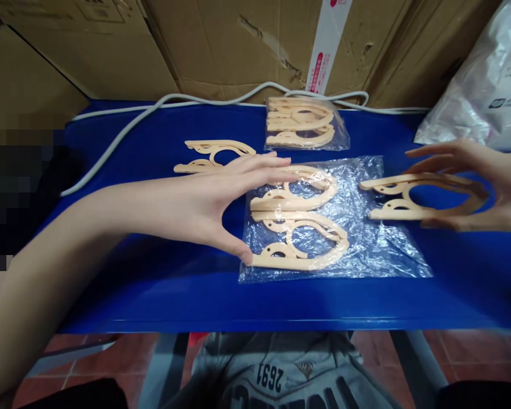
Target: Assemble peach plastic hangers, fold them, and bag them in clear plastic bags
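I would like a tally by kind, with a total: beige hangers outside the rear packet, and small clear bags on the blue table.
Beige hangers outside the rear packet: 4 (1 in the right hand, 3 near the left hand)
Small clear bags, rear packet included: 2
Total: 6
The hangers inside the packet overlap too much to count.

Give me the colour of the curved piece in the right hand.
The curved piece is pale cream-beige, shown best in the head view.
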A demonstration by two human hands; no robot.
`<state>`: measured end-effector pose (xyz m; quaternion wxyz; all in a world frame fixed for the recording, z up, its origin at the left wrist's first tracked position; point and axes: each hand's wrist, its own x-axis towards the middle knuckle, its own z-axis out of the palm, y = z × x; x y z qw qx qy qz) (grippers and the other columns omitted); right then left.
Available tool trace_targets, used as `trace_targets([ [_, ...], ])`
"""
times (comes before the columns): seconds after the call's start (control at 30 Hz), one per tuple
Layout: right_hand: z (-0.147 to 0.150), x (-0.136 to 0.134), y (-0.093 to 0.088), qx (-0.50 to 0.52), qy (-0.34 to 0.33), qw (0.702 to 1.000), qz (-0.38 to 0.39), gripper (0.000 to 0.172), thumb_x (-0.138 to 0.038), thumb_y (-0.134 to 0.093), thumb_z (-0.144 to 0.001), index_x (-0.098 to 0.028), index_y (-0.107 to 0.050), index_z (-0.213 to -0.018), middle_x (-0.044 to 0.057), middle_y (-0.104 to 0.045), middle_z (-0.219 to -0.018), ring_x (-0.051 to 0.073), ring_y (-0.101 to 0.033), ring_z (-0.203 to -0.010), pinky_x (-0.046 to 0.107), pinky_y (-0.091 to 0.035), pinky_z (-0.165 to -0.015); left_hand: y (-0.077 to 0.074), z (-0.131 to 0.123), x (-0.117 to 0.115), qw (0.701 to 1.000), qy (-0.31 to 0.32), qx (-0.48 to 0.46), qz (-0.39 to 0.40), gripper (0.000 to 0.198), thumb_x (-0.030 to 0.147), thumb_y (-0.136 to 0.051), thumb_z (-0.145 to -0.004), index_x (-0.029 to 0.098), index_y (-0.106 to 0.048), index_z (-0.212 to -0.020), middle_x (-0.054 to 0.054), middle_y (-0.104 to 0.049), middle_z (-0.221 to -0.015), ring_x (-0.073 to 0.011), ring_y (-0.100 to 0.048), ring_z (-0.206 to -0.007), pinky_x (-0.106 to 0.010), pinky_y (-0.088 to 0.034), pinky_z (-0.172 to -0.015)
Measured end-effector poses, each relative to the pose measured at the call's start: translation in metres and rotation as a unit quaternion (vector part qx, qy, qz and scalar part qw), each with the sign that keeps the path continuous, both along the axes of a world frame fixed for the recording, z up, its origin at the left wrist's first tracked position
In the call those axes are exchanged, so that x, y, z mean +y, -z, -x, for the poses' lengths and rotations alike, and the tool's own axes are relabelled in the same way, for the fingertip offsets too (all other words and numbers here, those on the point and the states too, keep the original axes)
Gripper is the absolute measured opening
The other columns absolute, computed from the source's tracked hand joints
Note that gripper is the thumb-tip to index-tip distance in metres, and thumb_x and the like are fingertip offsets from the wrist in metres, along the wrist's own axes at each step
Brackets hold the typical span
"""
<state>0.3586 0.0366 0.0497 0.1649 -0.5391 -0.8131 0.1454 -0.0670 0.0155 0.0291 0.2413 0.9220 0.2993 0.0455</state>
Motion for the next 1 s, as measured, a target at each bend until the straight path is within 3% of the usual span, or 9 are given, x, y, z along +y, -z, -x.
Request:
trace_targets([
  [0.1, 0.004, -0.008, 0.002, -0.006, -0.101, 0.990, 0.096, 0.075, -0.075, -0.078, -0.070, -0.037, -0.058, -0.132, 0.010, -0.071, -0.124, 0.025, -0.077, -0.087, 0.033, -0.064, -0.055, 0.000, -0.003, -0.001, 1.000, 0.006, -0.004, 0.006, 0.104, 0.062, -0.078, -0.081, 0.047, -0.014, -0.163, 0.003, -0.011, -0.173, -0.0390, -0.015, -0.158, -0.059, -0.028, -0.127],
  [0.23, 0.018, -0.018, 0.005, -0.036, -0.148, 0.985, 0.080, 0.068, -0.059, -0.081, -0.076, -0.039, -0.053, -0.135, 0.008, -0.068, -0.131, 0.020, -0.075, -0.065, 0.033, -0.065, -0.051, 0.003, -0.006, -0.001, 1.000, -0.002, 0.008, 0.016, 0.104, 0.062, -0.078, -0.081, 0.041, -0.019, -0.163, 0.001, -0.012, -0.173, -0.0378, -0.012, -0.159, -0.059, -0.024, -0.128],
  [0.37, 0.029, -0.024, 0.007, -0.042, -0.173, 0.980, 0.088, 0.069, -0.051, -0.083, -0.076, -0.039, -0.052, -0.136, 0.007, -0.066, -0.136, 0.019, -0.074, -0.061, 0.031, -0.066, -0.049, 0.004, -0.004, 0.000, 1.000, -0.008, 0.013, 0.021, 0.106, 0.066, -0.079, -0.077, 0.042, -0.021, -0.163, 0.001, -0.014, -0.173, -0.0391, -0.011, -0.159, -0.059, -0.024, -0.128],
  [0.63, 0.023, -0.028, 0.004, -0.062, -0.172, 0.982, 0.036, 0.071, -0.054, -0.083, -0.075, -0.041, -0.051, -0.137, 0.007, -0.071, -0.126, 0.024, -0.075, -0.067, 0.034, -0.062, -0.045, 0.004, 0.002, 0.003, 0.999, 0.025, 0.014, 0.030, 0.101, 0.063, -0.077, -0.082, 0.040, -0.022, -0.163, 0.000, -0.013, -0.173, -0.0333, -0.013, -0.160, -0.048, -0.027, -0.129],
  [0.73, 0.039, -0.032, 0.006, -0.052, -0.213, 0.973, 0.065, 0.066, -0.051, -0.081, -0.078, -0.041, -0.051, -0.135, 0.005, -0.072, -0.123, 0.023, -0.075, -0.067, 0.033, -0.062, -0.046, 0.006, 0.000, 0.002, 0.999, 0.032, 0.009, 0.023, 0.100, 0.063, -0.075, -0.083, 0.040, -0.021, -0.163, 0.000, -0.011, -0.174, -0.0321, -0.011, -0.160, -0.048, -0.025, -0.129],
  [0.8, 0.053, -0.035, 0.010, -0.057, -0.243, 0.967, 0.045, 0.060, -0.050, -0.079, -0.080, -0.038, -0.052, -0.132, 0.005, -0.073, -0.117, 0.025, -0.075, -0.074, 0.032, -0.061, -0.047, 0.007, -0.001, 0.002, 0.999, 0.029, 0.008, 0.021, 0.099, 0.063, -0.075, -0.084, 0.040, -0.022, -0.163, 0.000, -0.011, -0.174, -0.0326, -0.012, -0.160, -0.049, -0.026, -0.129],
  [0.9, 0.066, -0.035, 0.014, -0.064, -0.243, 0.968, 0.001, 0.060, -0.057, -0.076, -0.082, -0.033, -0.052, -0.131, 0.005, -0.074, -0.114, 0.025, -0.075, -0.079, 0.032, -0.062, -0.055, 0.006, -0.001, 0.002, 0.999, 0.023, 0.011, 0.028, 0.099, 0.063, -0.076, -0.083, 0.040, -0.023, -0.163, -0.001, -0.012, -0.173, -0.0338, -0.013, -0.159, -0.050, -0.028, -0.128],
  [1.0, 0.061, -0.031, 0.015, -0.073, -0.236, 0.969, -0.017, 0.071, -0.064, -0.075, -0.080, -0.034, -0.049, -0.138, 0.005, -0.072, -0.120, 0.026, -0.074, -0.087, 0.034, -0.064, -0.066, 0.006, 0.001, 0.002, 0.999, 0.023, 0.016, 0.028, 0.100, 0.063, -0.076, -0.083, 0.041, -0.021, -0.163, 0.001, -0.010, -0.174, -0.0340, -0.010, -0.160, -0.050, -0.027, -0.129],
])
